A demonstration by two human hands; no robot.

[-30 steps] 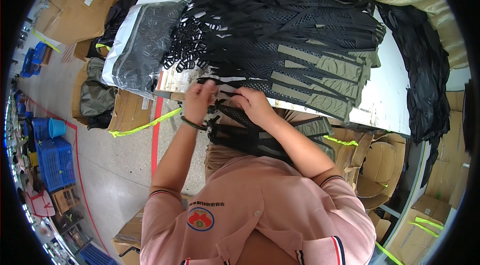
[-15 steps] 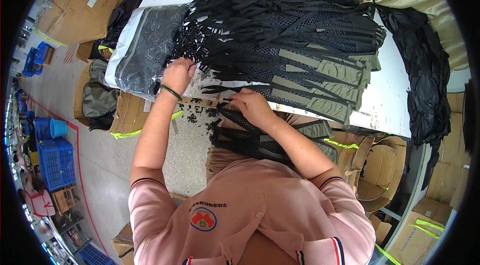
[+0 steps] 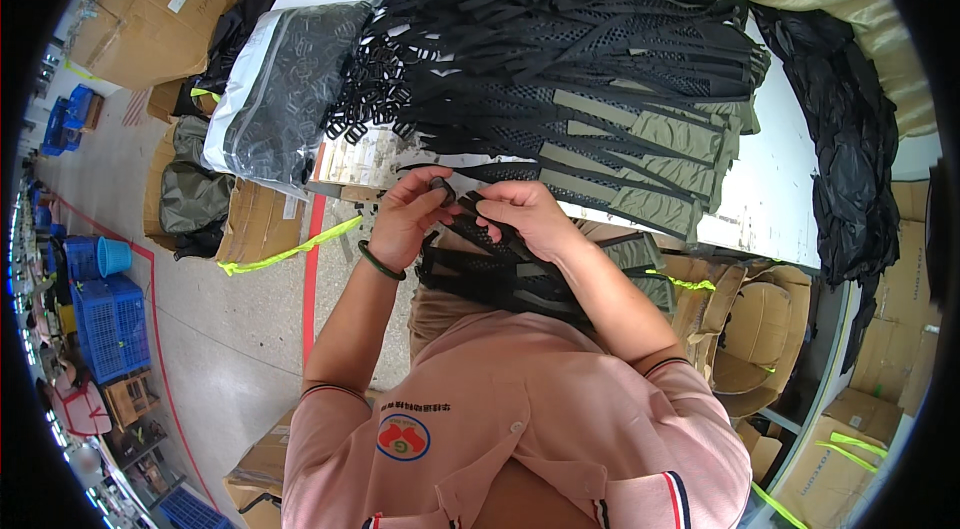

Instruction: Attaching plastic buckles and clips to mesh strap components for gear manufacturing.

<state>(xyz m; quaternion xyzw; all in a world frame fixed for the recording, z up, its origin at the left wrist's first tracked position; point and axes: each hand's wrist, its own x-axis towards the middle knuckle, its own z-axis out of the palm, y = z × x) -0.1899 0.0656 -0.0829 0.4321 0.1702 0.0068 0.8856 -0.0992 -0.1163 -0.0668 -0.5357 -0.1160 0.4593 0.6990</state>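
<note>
My left hand (image 3: 402,219) is closed, pinching a small black plastic buckle (image 3: 441,191) that its fingers partly cover. Close beside it, my right hand (image 3: 526,217) grips the end of a black webbing strap (image 3: 467,201). Both hands meet just in front of the table's near edge. Below them, a black mesh and olive fabric piece (image 3: 490,274) with straps lies across my lap. Whether the strap end is inside the buckle I cannot tell. Loose black buckles (image 3: 368,109) are heaped on the table beyond my left hand.
A clear plastic bag of buckles (image 3: 300,79) lies left of the heap. Many strapped mesh and olive pieces (image 3: 590,59) cover the white table (image 3: 765,209). Cardboard boxes (image 3: 262,224) stand at the left, and another open box (image 3: 765,334) at the right. Black sheeting (image 3: 850,149) hangs at the right end.
My left hand has come back from the buckle heap toward my right hand, with a buckle in its fingers. My right hand stays near the same place, holding the strap.
</note>
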